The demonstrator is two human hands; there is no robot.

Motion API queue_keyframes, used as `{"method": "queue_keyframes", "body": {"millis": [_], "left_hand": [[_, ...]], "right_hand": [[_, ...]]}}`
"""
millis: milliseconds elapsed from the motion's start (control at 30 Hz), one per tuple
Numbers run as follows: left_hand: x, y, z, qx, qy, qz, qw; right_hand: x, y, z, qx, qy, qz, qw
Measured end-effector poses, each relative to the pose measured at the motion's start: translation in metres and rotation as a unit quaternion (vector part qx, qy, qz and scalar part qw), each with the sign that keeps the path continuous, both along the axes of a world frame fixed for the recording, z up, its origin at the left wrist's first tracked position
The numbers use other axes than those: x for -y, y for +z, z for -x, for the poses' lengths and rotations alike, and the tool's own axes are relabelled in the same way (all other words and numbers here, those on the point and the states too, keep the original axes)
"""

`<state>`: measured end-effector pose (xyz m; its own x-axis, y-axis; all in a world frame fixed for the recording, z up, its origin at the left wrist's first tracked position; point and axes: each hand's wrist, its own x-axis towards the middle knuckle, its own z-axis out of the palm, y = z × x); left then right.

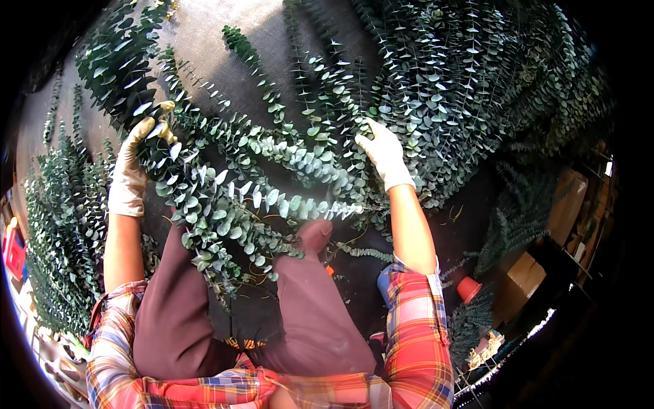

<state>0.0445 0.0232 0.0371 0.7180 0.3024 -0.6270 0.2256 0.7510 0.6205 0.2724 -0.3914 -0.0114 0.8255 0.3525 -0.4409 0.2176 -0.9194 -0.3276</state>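
A red pot [469,290] sits right of held branches [193,191].

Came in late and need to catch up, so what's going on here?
A person in a plaid shirt and pale gloves is handling long, leafy green stems. Their left hand is closed around a bunch of stems. Their right hand is at the near edge of a larger heap of stems; whether it grips any is hard to tell. Loose stems stretch between the hands above the person's legs, and another pile sits off to the left.
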Motion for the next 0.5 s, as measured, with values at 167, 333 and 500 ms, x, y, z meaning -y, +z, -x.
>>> {"method": "queue_keyframes", "body": {"millis": [167, 333, 500], "left_hand": [[-0.016, -0.011, 0.013, 0.028, 0.023, 0.017, 0.999], [-0.024, -0.020, 0.017, 0.128, -0.030, 0.064, 0.989], [-0.024, -0.022, 0.013, 0.097, -0.067, 0.014, 0.993]], "right_hand": [[0.010, 0.009, 0.024, -0.054, -0.067, -0.094, 0.992], [0.009, 0.035, 0.026, -0.037, -0.108, -0.192, 0.975], [0.017, 0.082, 0.035, 0.043, -0.110, -0.159, 0.980]]}}
